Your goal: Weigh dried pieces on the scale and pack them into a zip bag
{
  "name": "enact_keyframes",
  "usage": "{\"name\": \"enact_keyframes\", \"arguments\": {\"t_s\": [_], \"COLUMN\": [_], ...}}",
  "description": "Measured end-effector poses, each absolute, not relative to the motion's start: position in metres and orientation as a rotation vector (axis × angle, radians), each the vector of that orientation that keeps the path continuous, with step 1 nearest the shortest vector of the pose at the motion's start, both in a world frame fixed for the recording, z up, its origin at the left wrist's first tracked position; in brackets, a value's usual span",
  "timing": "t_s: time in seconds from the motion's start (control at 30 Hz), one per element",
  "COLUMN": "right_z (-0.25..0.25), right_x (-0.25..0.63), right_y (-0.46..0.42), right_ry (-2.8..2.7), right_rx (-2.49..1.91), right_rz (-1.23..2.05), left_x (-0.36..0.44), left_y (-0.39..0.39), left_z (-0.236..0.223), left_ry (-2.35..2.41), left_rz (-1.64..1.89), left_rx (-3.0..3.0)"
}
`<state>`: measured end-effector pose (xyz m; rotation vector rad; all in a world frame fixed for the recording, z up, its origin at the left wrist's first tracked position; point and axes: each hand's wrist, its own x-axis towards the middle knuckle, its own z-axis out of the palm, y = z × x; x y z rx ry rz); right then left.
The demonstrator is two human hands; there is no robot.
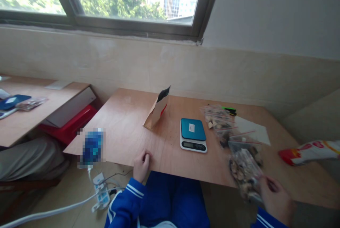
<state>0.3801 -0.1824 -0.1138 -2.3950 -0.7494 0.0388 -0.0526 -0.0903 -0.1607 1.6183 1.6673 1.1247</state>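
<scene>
My right hand (276, 196) pinches the edge of a clear zip bag (245, 174) of brownish dried pieces, at the table's front right edge. Curled loosely, my left hand (142, 164) rests on the front edge of the table; whether anything lies inside its fingers is hidden. Between and beyond the hands sits a kitchen scale (193, 134) with a teal plate and a small display. Several more zip bags (219, 120) of dried pieces lie in a row right of the scale. A brown paper bag (158, 111) stands with its top open, left of the scale.
A white sheet (252, 128) and a green-and-black tool (230, 111) lie behind the zip bags. A red-and-white packet (310, 151) is at the far right. A phone-like device (92, 146) with a cable is at the table's left corner, above a power strip (101, 190). Another person's leg (32, 160) shows left.
</scene>
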Motion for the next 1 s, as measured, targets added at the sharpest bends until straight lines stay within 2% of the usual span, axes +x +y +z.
{"name": "enact_keyframes", "arguments": {"t_s": [0.2,0.33,0.47,0.6,0.77,1.0], "right_z": [-0.06,-0.04,-0.036,-0.035,-0.033,-0.04], "right_x": [0.345,0.312,0.261,0.197,0.145,0.142], "right_y": [-0.178,-0.171,-0.161,-0.157,-0.16,-0.156], "right_ry": [-0.777,-0.864,-1.058,-1.351,-1.548,-1.414], "right_rx": [-2.344,-2.196,-2.001,-1.729,-1.441,-1.394], "right_rz": [-0.01,-0.007,0.105,0.379,0.515,0.672], "left_x": [-0.055,-0.044,-0.006,0.031,0.039,0.03], "left_y": [-0.089,-0.099,-0.125,-0.142,-0.137,-0.135], "left_z": [-0.161,-0.144,-0.102,-0.071,-0.072,-0.072], "left_ry": [1.633,1.544,1.109,0.765,0.94,1.075], "left_rz": [1.121,1.107,1.013,0.931,1.096,1.059], "left_rx": [1.584,1.558,1.499,1.33,1.178,1.349]}}
